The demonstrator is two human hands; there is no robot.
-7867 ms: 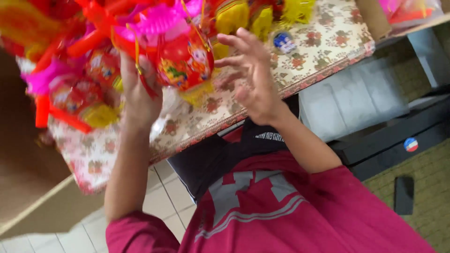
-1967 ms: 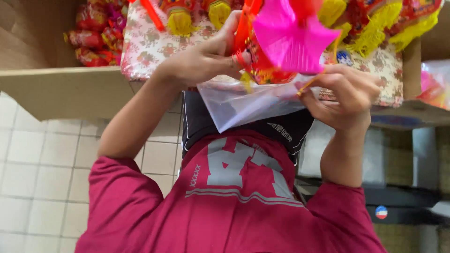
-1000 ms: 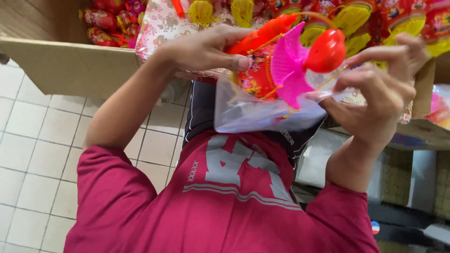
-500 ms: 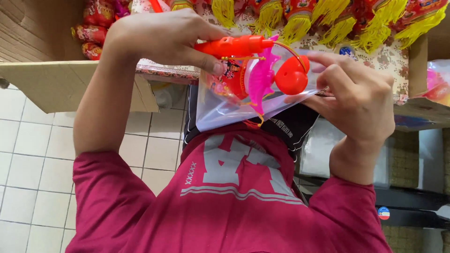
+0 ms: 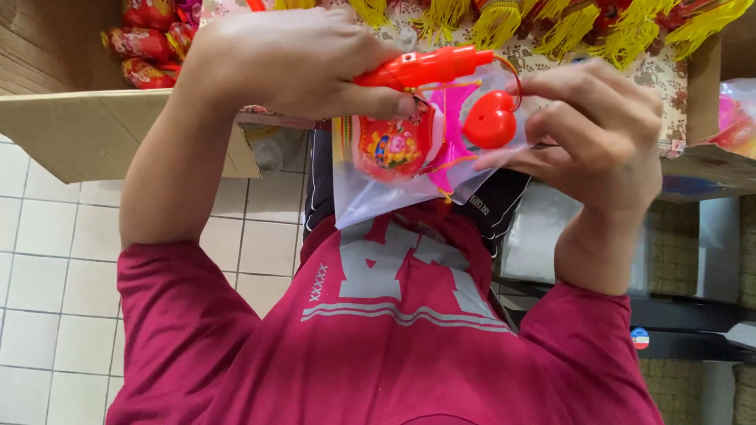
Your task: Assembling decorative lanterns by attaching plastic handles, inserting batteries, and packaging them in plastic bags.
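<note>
Two hands work one clear plastic bag [image 5: 378,201]. Left hand [image 5: 291,63] pinches the orange toy handle [image 5: 425,67]; right hand [image 5: 598,130], fingers curled, grips the bag's edge beside the red heart [image 5: 490,124]. Keeping the mouth wide should ease entry.

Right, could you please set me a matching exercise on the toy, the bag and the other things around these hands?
Things:
1. orange stick
2. red heart
3. clear bag
4. yellow tassels

Places or states:
A. lying on the patterned cloth at the top
B. gripped by the left hand
C. pinched at its edge by the right hand
D. hanging on a thin cord from the stick's end

Pairs: 1-B, 2-D, 3-C, 4-A.
</note>
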